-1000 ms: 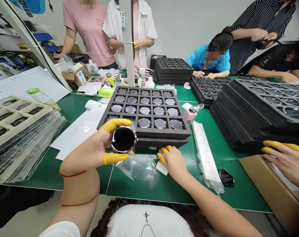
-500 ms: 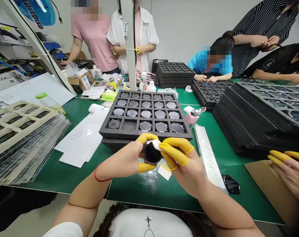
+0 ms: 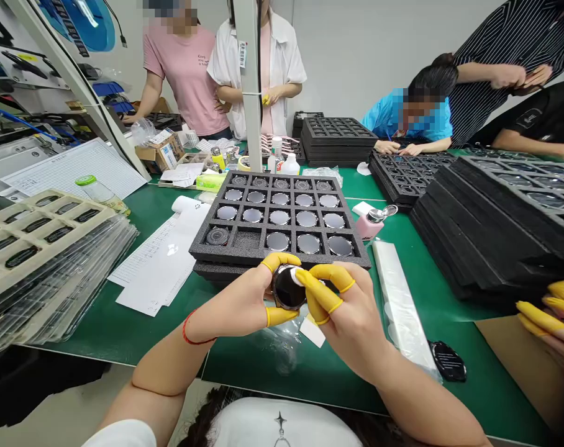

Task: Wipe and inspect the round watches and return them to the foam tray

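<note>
A round watch case with a dark glass face [image 3: 287,290] is gripped at its rim by my left hand [image 3: 251,295], which has yellow finger cots on. My right hand [image 3: 345,304], also in yellow finger cots, pinches a small white cotton pad [image 3: 295,274] against the upper right of the glass. Just beyond my hands, a black foam tray [image 3: 277,256] holds several round watch cases in its square pockets. One pocket in its front row, second from the left, has no watch case in it. The underside of the held watch case is hidden.
A pink pump bottle [image 3: 369,225] and a long white wrapped strip [image 3: 403,298] lie to the right, before tall stacks of black trays [image 3: 454,248]. Paper sheets [image 3: 156,273] and stacked clear trays [image 3: 72,279] are left. A co-worker's yellow-tipped hand [image 3: 550,320] is at far right.
The cotton pad has shifted slightly over the glass, and my right fingers now cover more of it. The whole view has moved a little. The co-worker's hand at right has shifted.
</note>
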Demonstrator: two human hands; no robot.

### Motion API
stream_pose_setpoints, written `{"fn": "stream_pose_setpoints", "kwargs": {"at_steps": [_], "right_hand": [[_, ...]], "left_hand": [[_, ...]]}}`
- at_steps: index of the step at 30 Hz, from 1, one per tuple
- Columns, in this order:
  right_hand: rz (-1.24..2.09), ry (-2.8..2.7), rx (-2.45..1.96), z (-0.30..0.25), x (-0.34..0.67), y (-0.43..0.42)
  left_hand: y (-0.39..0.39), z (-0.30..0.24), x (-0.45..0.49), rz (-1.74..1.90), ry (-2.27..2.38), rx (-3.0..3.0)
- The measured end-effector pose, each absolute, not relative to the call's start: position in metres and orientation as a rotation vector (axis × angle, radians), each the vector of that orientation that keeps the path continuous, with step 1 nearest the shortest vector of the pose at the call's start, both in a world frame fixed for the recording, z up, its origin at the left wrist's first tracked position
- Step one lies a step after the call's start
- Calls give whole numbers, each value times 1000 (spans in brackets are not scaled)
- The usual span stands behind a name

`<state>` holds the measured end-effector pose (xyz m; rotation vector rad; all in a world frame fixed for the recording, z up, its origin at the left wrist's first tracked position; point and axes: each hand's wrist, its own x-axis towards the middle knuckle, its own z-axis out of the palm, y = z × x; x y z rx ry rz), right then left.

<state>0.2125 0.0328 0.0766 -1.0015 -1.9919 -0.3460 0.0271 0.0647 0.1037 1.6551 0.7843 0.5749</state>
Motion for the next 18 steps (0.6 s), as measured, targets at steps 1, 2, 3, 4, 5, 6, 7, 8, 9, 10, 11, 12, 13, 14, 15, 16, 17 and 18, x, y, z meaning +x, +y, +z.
{"fn": "stream_pose_setpoints", "kwargs": {"at_steps": [1, 2, 3, 4, 5, 6, 7, 8, 9, 10, 11, 12, 13, 14, 15, 16, 17, 18], "right_hand": [[-332, -2002, -995, 76, 213, 36], [-316, -2018, -970, 76, 213, 38], [-307, -2034, -932, 76, 213, 40], [-297, -2054, -890, 77, 213, 42], [-287, -2079, -848, 77, 212, 42], [-274, -2108, -812, 78, 212, 43], [-258, -2137, -783, 79, 213, 43], [-237, -2166, -759, 80, 214, 43], [-211, -2195, -738, 81, 215, 42], [-180, -2222, -719, 81, 217, 42], [-150, -2243, -697, 82, 219, 42], [-121, -2262, -676, 83, 221, 42], [-94, -2278, -656, 83, 223, 42], [-71, -2291, -636, 84, 225, 42], [-52, -2299, -619, 85, 227, 42], [-35, -2304, -603, 86, 228, 42], [-23, -2307, -592, 87, 230, 42], [-14, -2312, -584, 88, 232, 43]], "left_hand": [[64, 104, 28, 562, 779, 1658], [64, 104, 29, 551, 770, 1663], [64, 103, 30, 544, 756, 1667], [64, 103, 31, 540, 740, 1669], [64, 102, 32, 537, 725, 1670], [65, 101, 32, 537, 713, 1674], [65, 100, 33, 535, 710, 1681], [66, 100, 33, 530, 716, 1694], [66, 100, 34, 526, 728, 1712], [66, 101, 34, 522, 740, 1728], [66, 102, 33, 518, 750, 1738], [66, 103, 33, 510, 756, 1743], [66, 105, 32, 502, 759, 1742], [66, 106, 31, 494, 758, 1735], [66, 107, 30, 486, 756, 1725], [66, 108, 29, 480, 754, 1713], [65, 109, 28, 477, 750, 1697], [65, 109, 26, 477, 746, 1674]]}}
